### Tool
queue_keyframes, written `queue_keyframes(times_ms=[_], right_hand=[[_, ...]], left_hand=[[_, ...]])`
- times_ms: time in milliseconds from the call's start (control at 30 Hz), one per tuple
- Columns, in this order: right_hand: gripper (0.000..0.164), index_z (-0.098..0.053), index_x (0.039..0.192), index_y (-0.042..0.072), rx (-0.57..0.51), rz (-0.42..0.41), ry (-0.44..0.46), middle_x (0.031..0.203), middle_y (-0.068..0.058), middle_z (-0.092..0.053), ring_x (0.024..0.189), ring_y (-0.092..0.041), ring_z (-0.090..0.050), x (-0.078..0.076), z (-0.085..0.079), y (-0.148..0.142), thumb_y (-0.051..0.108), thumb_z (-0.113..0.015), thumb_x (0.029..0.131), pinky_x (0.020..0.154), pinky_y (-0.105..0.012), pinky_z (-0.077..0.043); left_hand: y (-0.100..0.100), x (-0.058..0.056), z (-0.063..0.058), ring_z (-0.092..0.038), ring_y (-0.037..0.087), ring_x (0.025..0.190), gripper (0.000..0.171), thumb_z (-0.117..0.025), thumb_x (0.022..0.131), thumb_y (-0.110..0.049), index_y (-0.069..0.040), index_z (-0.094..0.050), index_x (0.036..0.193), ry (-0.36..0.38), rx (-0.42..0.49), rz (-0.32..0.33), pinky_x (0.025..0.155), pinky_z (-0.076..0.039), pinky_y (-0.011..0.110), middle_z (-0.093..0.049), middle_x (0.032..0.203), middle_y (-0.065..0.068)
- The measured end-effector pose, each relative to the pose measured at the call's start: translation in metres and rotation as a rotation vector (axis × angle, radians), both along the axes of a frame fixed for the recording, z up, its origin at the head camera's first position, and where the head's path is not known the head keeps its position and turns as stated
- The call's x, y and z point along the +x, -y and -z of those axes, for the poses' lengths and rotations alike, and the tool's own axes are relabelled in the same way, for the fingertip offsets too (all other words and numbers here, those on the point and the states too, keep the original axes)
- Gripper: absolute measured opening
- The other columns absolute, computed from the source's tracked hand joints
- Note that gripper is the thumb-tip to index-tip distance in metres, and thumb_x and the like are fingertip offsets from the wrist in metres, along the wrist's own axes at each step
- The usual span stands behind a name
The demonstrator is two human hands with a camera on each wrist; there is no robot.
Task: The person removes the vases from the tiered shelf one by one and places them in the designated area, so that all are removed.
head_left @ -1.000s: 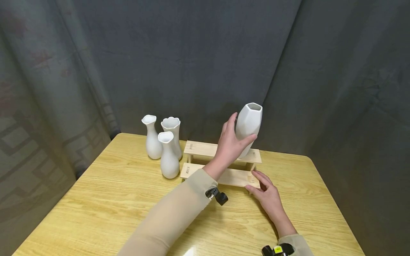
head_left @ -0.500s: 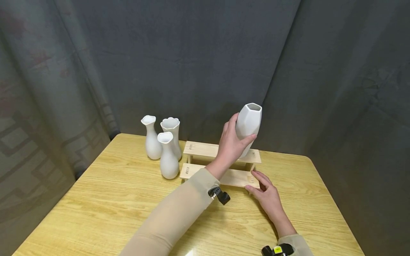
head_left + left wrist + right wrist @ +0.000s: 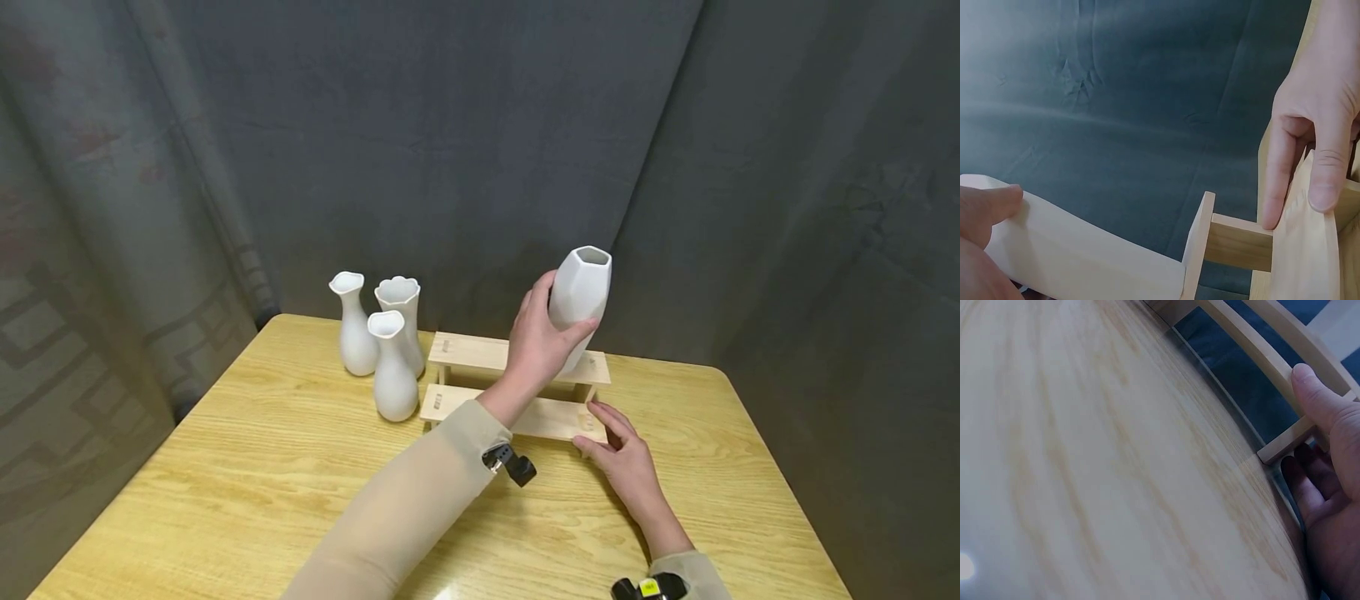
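Note:
My left hand (image 3: 542, 337) grips a white faceted vase (image 3: 583, 292) around its side, thumb toward me. The vase is nearly upright at the right end of the upper board of a two-tier wooden stand (image 3: 468, 352). In the left wrist view the base of the vase (image 3: 1097, 256) meets that upper board (image 3: 1197, 247). My right hand (image 3: 628, 462) holds the right end of the lower board (image 3: 555, 419) between thumb and fingers. The right wrist view shows the right thumb (image 3: 1316, 394) on the board's edge, other fingers under or behind its end.
Left of the stand, three white vases cluster on the wooden table (image 3: 225, 467): a narrow-necked one (image 3: 356, 329), a scalloped-rim one (image 3: 405, 304) and a rounded one (image 3: 395, 379) in front. A dark curtain (image 3: 450, 167) hangs behind the table.
Both hands keep their holds in nearly the same places. The vase top sits very slightly lower in the head view, which itself has shifted a little.

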State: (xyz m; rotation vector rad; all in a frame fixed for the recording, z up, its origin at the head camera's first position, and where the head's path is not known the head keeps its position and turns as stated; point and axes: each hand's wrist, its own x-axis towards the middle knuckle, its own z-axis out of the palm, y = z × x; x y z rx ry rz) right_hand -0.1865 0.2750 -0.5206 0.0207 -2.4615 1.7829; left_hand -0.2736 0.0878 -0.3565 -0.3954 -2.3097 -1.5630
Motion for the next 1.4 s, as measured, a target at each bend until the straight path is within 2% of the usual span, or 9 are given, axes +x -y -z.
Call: queue_keyframes(times_ms=[367, 600, 867, 1067, 1167, 1400], right_hand=[[0.072, -0.054, 0.164, 0.015, 0.004, -0.009, -0.007, 0.175, -0.011, -0.036, 0.164, -0.034, -0.028, 0.001, -0.002, 0.000, 0.032, -0.085, 0.101, 0.098, -0.005, -0.046], [0.073, -0.053, 0.165, 0.014, 0.018, 0.005, 0.007, 0.176, -0.012, -0.035, 0.164, -0.035, -0.028, 0.001, -0.003, -0.004, 0.032, -0.084, 0.101, 0.097, -0.005, -0.046], [0.072, -0.053, 0.165, 0.014, 0.007, 0.001, -0.001, 0.176, -0.012, -0.035, 0.164, -0.035, -0.028, 0.001, -0.004, -0.003, 0.031, -0.084, 0.102, 0.097, -0.005, -0.046], [0.071, -0.054, 0.164, 0.014, -0.009, -0.006, -0.006, 0.175, -0.011, -0.035, 0.164, -0.034, -0.027, 0.000, -0.004, -0.004, 0.030, -0.084, 0.102, 0.098, -0.006, -0.047], [0.071, -0.054, 0.164, 0.013, -0.020, -0.003, -0.007, 0.175, -0.011, -0.036, 0.165, -0.033, -0.027, 0.000, -0.003, -0.004, 0.028, -0.084, 0.102, 0.098, -0.006, -0.047], [0.071, -0.054, 0.164, 0.012, -0.011, -0.003, -0.011, 0.175, -0.012, -0.035, 0.165, -0.034, -0.027, 0.002, -0.005, -0.005, 0.027, -0.084, 0.102, 0.098, -0.007, -0.047]], left_hand=[[0.024, 0.021, -0.003, -0.063, 0.024, 0.127, 0.087, -0.096, 0.090, -0.029, -0.021, -0.047, 0.163, -0.052, 0.062, 0.060, 0.101, -0.058, 0.050, -0.060, 0.149, 0.006], [0.041, 0.036, -0.009, -0.063, 0.021, 0.123, 0.087, -0.097, 0.089, -0.027, -0.023, -0.049, 0.162, -0.074, 0.108, 0.097, 0.100, -0.059, 0.043, -0.059, 0.148, 0.002], [0.070, 0.055, -0.012, -0.062, 0.018, 0.124, 0.086, -0.097, 0.088, -0.023, -0.022, -0.050, 0.160, -0.148, 0.081, 0.144, 0.101, -0.057, 0.042, -0.060, 0.146, 0.000], [0.098, 0.068, -0.010, -0.064, 0.020, 0.125, 0.086, -0.098, 0.086, -0.019, -0.020, -0.051, 0.159, -0.182, 0.063, 0.150, 0.104, -0.057, 0.043, -0.060, 0.147, -0.001], [0.111, 0.073, -0.009, -0.064, 0.023, 0.127, 0.086, -0.098, 0.086, -0.016, -0.019, -0.052, 0.159, -0.177, 0.070, 0.160, 0.105, -0.056, 0.046, -0.061, 0.148, 0.000], [0.144, 0.087, -0.006, -0.064, 0.029, 0.129, 0.088, -0.098, 0.085, -0.011, -0.021, -0.051, 0.160, -0.108, 0.099, 0.155, 0.109, -0.054, 0.050, -0.062, 0.149, -0.001]])
